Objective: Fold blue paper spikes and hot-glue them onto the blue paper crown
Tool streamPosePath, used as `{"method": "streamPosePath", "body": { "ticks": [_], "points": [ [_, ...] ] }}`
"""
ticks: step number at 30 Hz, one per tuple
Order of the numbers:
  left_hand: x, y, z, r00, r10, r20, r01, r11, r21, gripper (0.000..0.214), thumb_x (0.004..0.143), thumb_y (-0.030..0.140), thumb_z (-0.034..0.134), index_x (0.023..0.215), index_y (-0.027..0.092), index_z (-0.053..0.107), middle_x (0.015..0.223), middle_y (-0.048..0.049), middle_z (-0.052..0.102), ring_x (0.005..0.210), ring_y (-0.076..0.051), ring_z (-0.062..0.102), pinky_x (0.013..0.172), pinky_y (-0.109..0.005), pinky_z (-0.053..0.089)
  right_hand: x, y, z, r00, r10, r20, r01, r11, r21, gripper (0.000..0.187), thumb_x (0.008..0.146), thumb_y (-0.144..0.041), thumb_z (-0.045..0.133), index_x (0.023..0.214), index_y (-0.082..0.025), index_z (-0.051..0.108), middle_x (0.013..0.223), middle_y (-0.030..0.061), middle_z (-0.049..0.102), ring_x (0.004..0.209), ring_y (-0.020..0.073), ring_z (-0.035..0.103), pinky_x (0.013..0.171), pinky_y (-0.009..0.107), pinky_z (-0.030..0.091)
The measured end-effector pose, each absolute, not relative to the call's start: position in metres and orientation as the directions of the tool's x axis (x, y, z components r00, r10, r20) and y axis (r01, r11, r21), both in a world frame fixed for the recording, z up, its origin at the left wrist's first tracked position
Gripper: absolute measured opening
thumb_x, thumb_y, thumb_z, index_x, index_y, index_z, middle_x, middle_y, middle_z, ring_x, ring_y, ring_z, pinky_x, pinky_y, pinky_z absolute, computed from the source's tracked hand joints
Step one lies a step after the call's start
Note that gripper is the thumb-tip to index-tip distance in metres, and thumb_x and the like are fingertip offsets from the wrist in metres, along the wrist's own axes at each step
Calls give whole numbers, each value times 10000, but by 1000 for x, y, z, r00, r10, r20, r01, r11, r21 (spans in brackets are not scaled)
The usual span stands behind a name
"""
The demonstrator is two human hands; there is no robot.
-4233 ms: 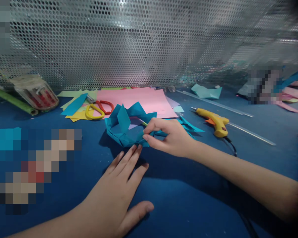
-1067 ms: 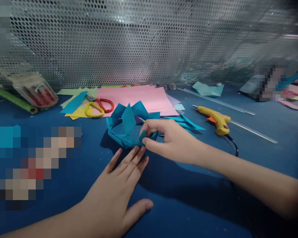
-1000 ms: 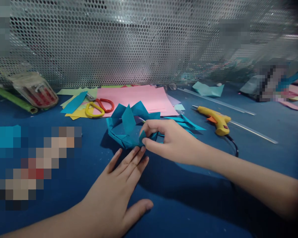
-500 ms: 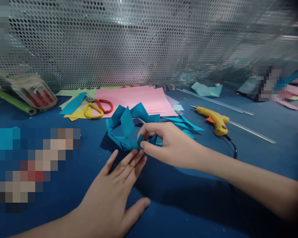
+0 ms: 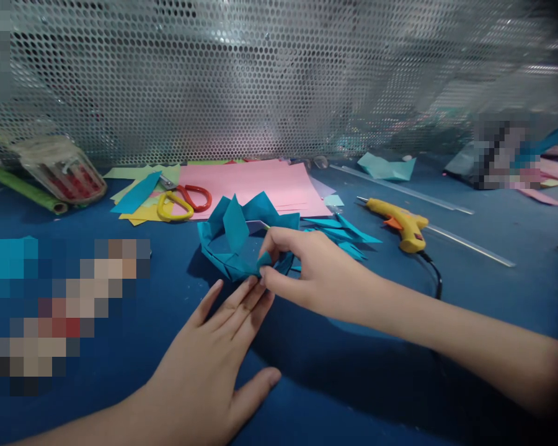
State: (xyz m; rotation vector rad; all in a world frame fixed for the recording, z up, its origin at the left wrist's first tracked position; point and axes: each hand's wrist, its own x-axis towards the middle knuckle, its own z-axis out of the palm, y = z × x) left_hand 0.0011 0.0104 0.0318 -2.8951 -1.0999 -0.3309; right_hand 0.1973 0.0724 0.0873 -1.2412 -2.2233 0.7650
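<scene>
A ring of folded teal paper points (image 5: pixel 230 238) sits on the blue table (image 5: pixel 353 384) in front of me. My right hand (image 5: pixel 314 272) pinches a teal paper piece at the ring's near right edge between thumb and fingers. My left hand (image 5: pixel 214 365) lies flat on the table, fingers stretched out, their tips touching the ring's near edge just beside the pinch. More folded teal pieces (image 5: pixel 346 232) lie behind my right hand.
Pink paper sheets (image 5: pixel 255 183), yellow and red scissors (image 5: pixel 183 201) and coloured scraps lie behind the ring. A yellow glue gun (image 5: pixel 402 223) with a black cord lies at right, with glue sticks (image 5: pixel 469 248) beyond. A clear container (image 5: pixel 62 170) and green roll (image 5: pixel 25 189) lie far left. Perforated metal screen (image 5: pixel 260 80) behind.
My right hand has shifted slightly toward me along the ring's edge, still pinching the teal piece. My left hand stays flat at the near edge.
</scene>
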Motion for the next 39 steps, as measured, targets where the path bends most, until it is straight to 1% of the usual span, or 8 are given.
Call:
{"method": "streamPosePath", "body": {
  "ticks": [3,5,11,19,27,32,35,39],
  "points": [
    [1,10,36,738,646,198,653,-757,35,650,984,512,395,1511,146,297,1549,-46,360,1453,-195,336,1223,-384,192,196,72,83,-472,865,167,585,450,-675,100,749,-179,606,800,-209,525,804,6,641,710,148,592,594,239,425],
    [0,9,36,738,644,203,653,-757,26,627,988,508,390,1494,141,337,1551,-39,353,1461,-182,318,1229,-373,158,195,73,81,-465,865,188,576,456,-679,121,740,-163,609,782,-212,507,773,-2,619,701,145,577,604,241,425],
    [-2,9,25,722,651,234,666,-746,21,651,992,521,370,1532,180,240,1601,12,247,1507,-133,166,1241,-349,37,194,74,77,-455,862,223,551,469,-690,128,738,-158,618,765,-209,503,728,-19,585,661,130,546,587,236,405],
    [1,11,34,750,636,184,646,-764,6,626,990,502,381,1495,135,328,1562,-29,321,1476,-181,281,1203,-388,252,194,74,75,-453,863,223,542,465,-700,140,742,-125,615,840,-204,554,773,-19,606,687,126,565,596,225,422],
    [1,11,35,754,633,177,644,-765,-6,629,983,483,402,1497,131,315,1558,-47,330,1467,-207,302,1193,-442,288,196,73,78,-518,827,219,541,515,-665,119,772,-111,586,855,-195,572,830,-8,646,711,127,582,618,229,440],
    [1,11,37,741,650,168,659,-752,4,621,968,485,425,1493,167,338,1571,-56,300,1465,-263,307,1136,-532,373,197,75,82,-576,789,214,541,563,-625,163,788,-68,566,906,-176,597,905,20,675,788,142,611,708,248,479],
    [1,9,36,726,664,180,674,-739,12,611,964,479,429,1491,183,348,1580,-75,282,1471,-288,288,1129,-591,356,199,76,82,-593,766,247,561,614,-555,176,811,-87,573,969,-160,604,1022,69,651,923,177,622,810,288,501],
    [0,6,33,708,678,196,688,-725,22,601,963,469,434,1494,203,344,1591,-95,271,1479,-294,269,1123,-621,346,205,78,81,-617,731,291,577,672,-464,292,815,-91,574,1103,-137,591,1181,127,575,1084,206,599,936,337,495]
  ]
}}
